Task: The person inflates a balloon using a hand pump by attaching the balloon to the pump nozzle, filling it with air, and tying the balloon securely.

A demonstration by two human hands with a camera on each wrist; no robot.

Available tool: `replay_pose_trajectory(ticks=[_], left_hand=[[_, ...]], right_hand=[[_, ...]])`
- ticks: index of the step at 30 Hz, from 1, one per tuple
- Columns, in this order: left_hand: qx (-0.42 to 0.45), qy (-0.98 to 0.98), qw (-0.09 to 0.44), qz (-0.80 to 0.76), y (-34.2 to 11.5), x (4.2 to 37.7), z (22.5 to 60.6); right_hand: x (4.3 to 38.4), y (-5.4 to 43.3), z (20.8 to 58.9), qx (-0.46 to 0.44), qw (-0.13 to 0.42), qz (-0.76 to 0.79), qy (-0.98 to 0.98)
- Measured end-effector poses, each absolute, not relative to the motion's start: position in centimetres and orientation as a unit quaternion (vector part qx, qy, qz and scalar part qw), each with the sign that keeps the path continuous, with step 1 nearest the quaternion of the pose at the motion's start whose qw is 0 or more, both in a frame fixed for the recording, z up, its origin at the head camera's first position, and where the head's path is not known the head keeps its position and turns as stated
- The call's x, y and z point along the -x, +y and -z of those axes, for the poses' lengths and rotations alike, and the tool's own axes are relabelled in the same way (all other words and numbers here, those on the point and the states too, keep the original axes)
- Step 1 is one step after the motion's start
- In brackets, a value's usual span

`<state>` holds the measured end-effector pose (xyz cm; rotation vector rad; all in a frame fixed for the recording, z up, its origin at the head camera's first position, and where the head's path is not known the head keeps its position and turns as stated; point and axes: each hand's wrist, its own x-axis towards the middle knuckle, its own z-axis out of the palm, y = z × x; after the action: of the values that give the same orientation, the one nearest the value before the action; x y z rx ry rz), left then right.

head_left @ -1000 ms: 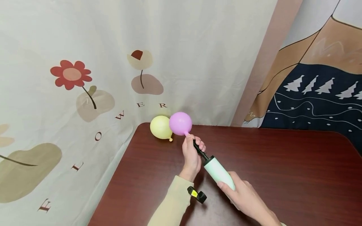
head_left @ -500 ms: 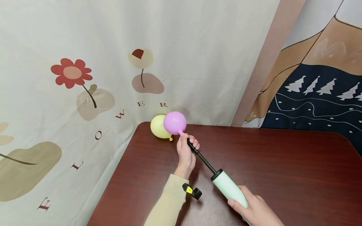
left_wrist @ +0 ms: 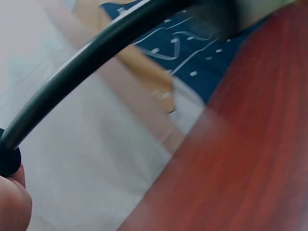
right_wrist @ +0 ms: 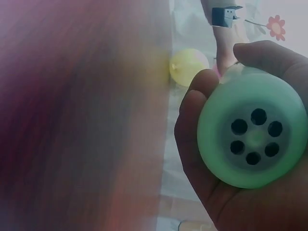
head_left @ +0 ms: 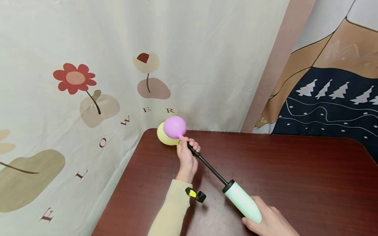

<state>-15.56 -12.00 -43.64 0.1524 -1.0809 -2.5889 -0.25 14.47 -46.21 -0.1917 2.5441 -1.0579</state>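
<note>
My left hand (head_left: 187,160) grips the black nozzle end of a balloon pump, with the neck of a partly inflated purple balloon (head_left: 175,127) at its fingers. Around the pump's pale green barrel (head_left: 243,201) curls my right hand (head_left: 271,219), low and to the right. A long stretch of black rod (head_left: 212,168) shows between the two hands, and it crosses the left wrist view too. In the right wrist view the barrel's end cap (right_wrist: 255,137) has several dark holes. Behind the purple balloon lies a knotted yellow balloon (head_left: 162,137), partly hidden.
The dark red-brown table (head_left: 295,170) spreads under both hands. A pale curtain (head_left: 212,65) printed with flowers and letters hangs along its back and left edges. At the right hangs a dark blue cloth (head_left: 333,111) with white trees.
The right hand has drawn the barrel down and right, baring much more rod. My left hand and the purple balloon have shifted left, covering more of the yellow balloon.
</note>
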Motion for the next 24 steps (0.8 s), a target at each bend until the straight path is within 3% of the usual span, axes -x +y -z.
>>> replay_pose_trajectory(ticks=[8,15,19,24], left_hand=[[-0.052,-0.390,0.155,0.906,-11.5,15.1,43.3],[-0.010,-0.404,0.133,0.905,-8.9,14.0,42.7],[0.015,-0.425,0.098,0.900,-7.2,13.0,42.6],[0.010,-0.448,0.101,0.888,-6.7,12.9,42.7]], right_hand=[[0.6,14.4,46.6,0.106,0.159,0.383,0.904],[2.2,12.3,45.4,0.081,0.148,0.406,0.898],[3.4,11.3,44.5,0.085,0.118,0.421,0.895],[4.2,10.5,44.2,0.092,0.091,0.435,0.891]])
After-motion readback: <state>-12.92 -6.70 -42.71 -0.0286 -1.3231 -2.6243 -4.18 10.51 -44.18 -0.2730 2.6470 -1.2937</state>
